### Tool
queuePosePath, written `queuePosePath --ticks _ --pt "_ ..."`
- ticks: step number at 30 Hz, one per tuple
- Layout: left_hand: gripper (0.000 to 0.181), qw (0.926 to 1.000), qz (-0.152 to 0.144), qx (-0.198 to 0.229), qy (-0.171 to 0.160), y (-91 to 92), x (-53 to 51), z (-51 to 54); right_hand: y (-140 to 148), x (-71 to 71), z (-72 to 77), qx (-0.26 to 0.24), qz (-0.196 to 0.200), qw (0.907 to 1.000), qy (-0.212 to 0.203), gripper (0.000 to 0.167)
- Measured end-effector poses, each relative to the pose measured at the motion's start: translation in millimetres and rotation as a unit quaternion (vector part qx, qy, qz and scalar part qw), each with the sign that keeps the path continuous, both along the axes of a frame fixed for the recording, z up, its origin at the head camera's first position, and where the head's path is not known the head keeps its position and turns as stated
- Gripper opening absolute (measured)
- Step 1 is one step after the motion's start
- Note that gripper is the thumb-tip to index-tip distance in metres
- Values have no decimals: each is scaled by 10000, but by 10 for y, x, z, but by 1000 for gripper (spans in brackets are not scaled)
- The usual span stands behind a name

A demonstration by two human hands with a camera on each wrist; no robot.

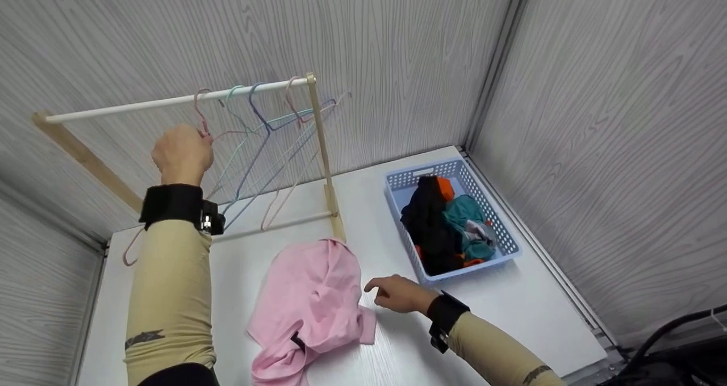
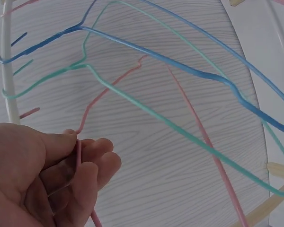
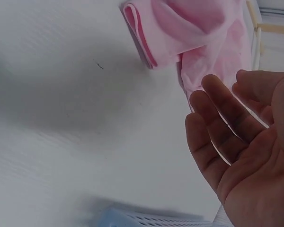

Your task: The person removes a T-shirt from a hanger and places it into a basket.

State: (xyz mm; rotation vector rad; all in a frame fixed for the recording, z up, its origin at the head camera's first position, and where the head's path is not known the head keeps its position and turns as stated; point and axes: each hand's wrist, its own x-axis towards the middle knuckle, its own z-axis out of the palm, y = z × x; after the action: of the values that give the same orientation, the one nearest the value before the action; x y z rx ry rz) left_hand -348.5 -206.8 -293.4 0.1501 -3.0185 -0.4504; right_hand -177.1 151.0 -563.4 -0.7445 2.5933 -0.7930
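Observation:
My left hand (image 1: 183, 152) is raised to the rack and pinches a pink hanger (image 1: 203, 126) near the base of its hook. In the left wrist view, thumb and fingers of the left hand (image 2: 52, 175) close on the thin pink wire (image 2: 87, 113). The hook still goes over the white rod (image 1: 142, 107). Low over the table, my right hand (image 1: 400, 294) has loosely bent fingers and holds nothing. Just left of it lies a crumpled pink garment (image 1: 318, 301), which also shows beyond the fingertips in the right wrist view.
Mint (image 2: 146, 111), blue (image 2: 156, 59) and other pink hangers hang along the rod. A wooden post (image 1: 321, 147) carries the rack's right end. At right stands a light blue perforated basket (image 1: 397, 233) with black, teal and orange clothes. Grey walls enclose the table.

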Motion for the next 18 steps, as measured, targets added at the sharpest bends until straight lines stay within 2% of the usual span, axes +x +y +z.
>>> queuePosePath --ticks 2,4,8,10,12,15,18 --pt "39 10000 -89 -21 36 -47 63 -67 -84 10 -49 110 58 9998 134 29" --pt "38 9997 -232 82 -19 -107 133 -101 -181 23 -103 319 -58 9985 447 33" --pt "40 9970 -418 472 -440 -289 296 -55 -447 47 -231 773 -378 9900 1115 57" --pt "43 9938 -397 754 -708 -419 381 -22 -589 63 -312 961 -262 9875 1224 70" --pt "46 9906 -344 977 -892 -585 470 -24 -695 101 -387 1239 67 9845 1243 73" --pt "51 9798 -244 1628 -1136 -876 624 -139 -741 173 -515 1707 522 9764 1219 65" --pt "57 9646 -95 2190 -1462 -1162 790 -382 -645 196 -636 1985 557 9680 1434 50"
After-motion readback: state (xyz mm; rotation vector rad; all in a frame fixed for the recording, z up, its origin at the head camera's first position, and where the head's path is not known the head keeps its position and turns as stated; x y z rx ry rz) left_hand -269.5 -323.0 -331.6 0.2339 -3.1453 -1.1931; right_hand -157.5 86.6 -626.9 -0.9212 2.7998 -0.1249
